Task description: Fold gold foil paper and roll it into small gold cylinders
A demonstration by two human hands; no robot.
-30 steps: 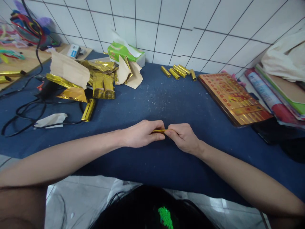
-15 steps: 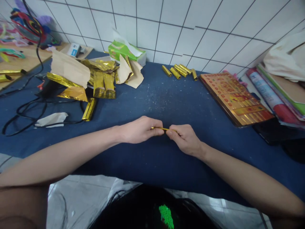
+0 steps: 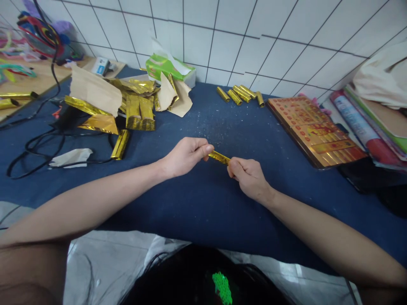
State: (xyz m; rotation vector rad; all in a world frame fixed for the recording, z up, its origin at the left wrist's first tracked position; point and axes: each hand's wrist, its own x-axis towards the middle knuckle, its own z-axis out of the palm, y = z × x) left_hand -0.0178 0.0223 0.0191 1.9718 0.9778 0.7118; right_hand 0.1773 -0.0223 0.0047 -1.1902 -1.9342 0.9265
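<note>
A narrow strip of gold foil paper (image 3: 220,157) stretches between my two hands above the blue cloth (image 3: 203,203). My left hand (image 3: 187,156) pinches its left end between thumb and fingers. The right end is gripped by my right hand (image 3: 248,174), thumb on top; the part inside the fist is hidden. The strip slants down toward the right. Several rolled gold paper tubes (image 3: 241,93) lie at the back near the wall. To the left is a pile of gold foil paper pieces (image 3: 140,110), with one folded gold piece (image 3: 121,145) in front of it.
A green tissue box (image 3: 171,67) stands against the tiled wall (image 3: 197,25). Black cable (image 3: 32,148) loops at left beside a torn white scrap (image 3: 71,157). On the right lie a flat gold-and-red stack (image 3: 314,127) and a plastic-wrapped roll (image 3: 359,123).
My left hand has moved up and a little right, and my right hand slightly up. The gold strip has turned from edge-on to show its face, with more of it visible between the hands.
</note>
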